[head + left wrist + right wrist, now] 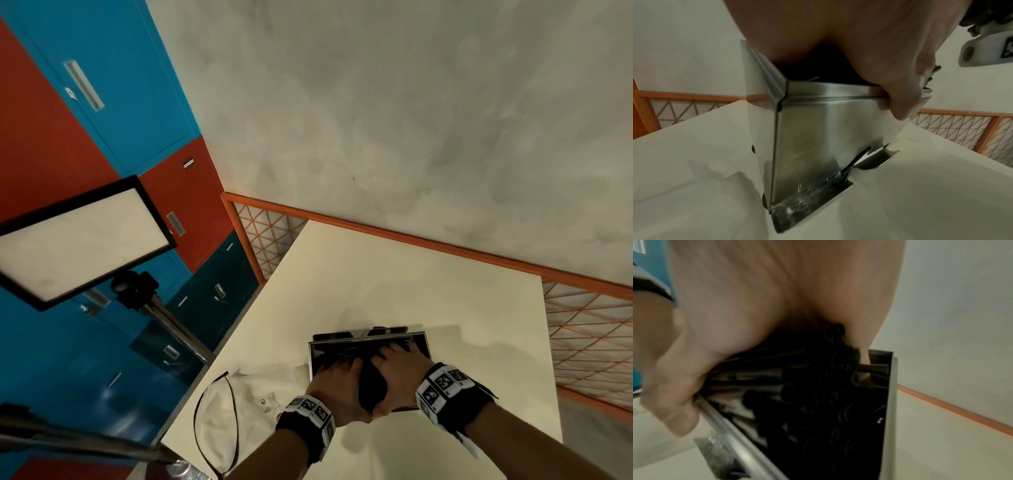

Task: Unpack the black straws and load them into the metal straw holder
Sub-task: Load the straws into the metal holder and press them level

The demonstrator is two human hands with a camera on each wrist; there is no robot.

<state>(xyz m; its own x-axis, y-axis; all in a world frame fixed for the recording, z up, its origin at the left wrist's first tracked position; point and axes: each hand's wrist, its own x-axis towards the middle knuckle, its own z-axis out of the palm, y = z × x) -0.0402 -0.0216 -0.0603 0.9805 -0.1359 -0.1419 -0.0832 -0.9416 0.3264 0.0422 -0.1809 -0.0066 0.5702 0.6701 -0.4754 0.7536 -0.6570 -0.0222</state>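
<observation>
The metal straw holder (366,337) stands open-topped on the white table (394,274). A bundle of black straws (371,383) lies in its top between my two hands. My left hand (337,373) grips the bundle's left side, and in the left wrist view its thumb (900,99) hooks over the holder's rim (828,91). My right hand (399,363) grips the right side. The right wrist view shows the black straws' (807,394) open ends inside the holder's wall (891,402), under my palm, with the thumb (674,402) curled over the near rim.
A clear plastic bag (253,394) and a black cord loop (233,411) lie left of the holder. Crinkled clear plastic (803,199) sits in the holder's bottom tray. A light panel on a stand (82,240) rises left of the table. Orange mesh railing (582,342) borders the table.
</observation>
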